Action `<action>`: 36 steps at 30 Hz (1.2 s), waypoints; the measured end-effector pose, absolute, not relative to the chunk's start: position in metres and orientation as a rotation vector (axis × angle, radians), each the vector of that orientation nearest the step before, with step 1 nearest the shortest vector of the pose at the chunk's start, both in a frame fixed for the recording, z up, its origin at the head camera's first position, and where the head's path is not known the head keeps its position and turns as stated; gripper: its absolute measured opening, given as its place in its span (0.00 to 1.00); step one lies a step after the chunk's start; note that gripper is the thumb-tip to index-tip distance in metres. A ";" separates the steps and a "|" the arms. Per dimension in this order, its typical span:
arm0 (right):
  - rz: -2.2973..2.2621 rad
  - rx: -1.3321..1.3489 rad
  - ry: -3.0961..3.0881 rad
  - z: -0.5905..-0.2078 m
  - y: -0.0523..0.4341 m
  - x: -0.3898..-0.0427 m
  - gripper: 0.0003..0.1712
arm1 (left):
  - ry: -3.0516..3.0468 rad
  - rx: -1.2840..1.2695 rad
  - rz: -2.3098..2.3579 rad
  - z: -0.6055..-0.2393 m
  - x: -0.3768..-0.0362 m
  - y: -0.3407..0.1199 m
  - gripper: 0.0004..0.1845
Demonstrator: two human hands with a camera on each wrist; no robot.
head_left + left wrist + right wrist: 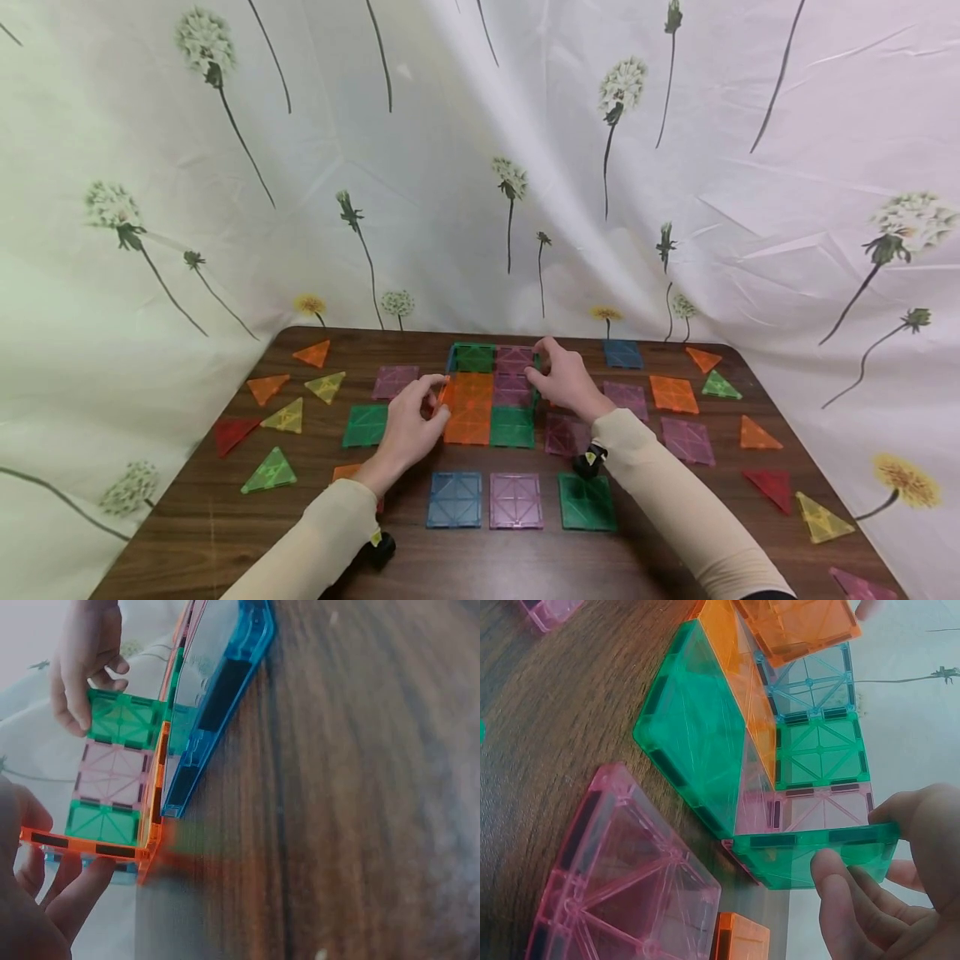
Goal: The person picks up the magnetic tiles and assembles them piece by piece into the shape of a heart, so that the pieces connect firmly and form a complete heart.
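Observation:
My left hand (408, 423) pinches an orange square magnetic tile (82, 844), standing on edge at the left side of a flat patch of joined tiles. Orange tiles (468, 423) and a green one (512, 427) make up part of that patch. Along its back stand a green tile (474, 358) and a purple tile (514, 358), with a blue tile (810, 686) also upright near them. At the right side, my right hand (567, 383) grips an upright green tile (814, 855) between thumb and fingers, its edge meeting the purple wall tile (825, 808).
Loose square tiles lie around the build, including a blue one (454, 500), a purple one (516, 501) and a green one (587, 502) in front. Several triangles, such as a lime one (270, 472) and a red one (770, 488), line both table sides. A flower-printed curtain (450, 208) hangs behind.

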State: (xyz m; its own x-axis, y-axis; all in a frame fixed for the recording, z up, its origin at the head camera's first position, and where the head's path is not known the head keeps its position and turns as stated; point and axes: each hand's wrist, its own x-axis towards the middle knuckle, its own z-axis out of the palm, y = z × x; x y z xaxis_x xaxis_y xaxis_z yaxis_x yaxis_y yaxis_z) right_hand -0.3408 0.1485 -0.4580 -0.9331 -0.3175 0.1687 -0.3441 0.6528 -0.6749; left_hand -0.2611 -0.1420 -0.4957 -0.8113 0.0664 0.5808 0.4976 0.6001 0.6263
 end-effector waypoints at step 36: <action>1.165 0.666 -2.862 -0.457 0.159 -0.352 0.27 | -2.587 -0.477 -1.298 -0.491 -0.267 -0.152 0.29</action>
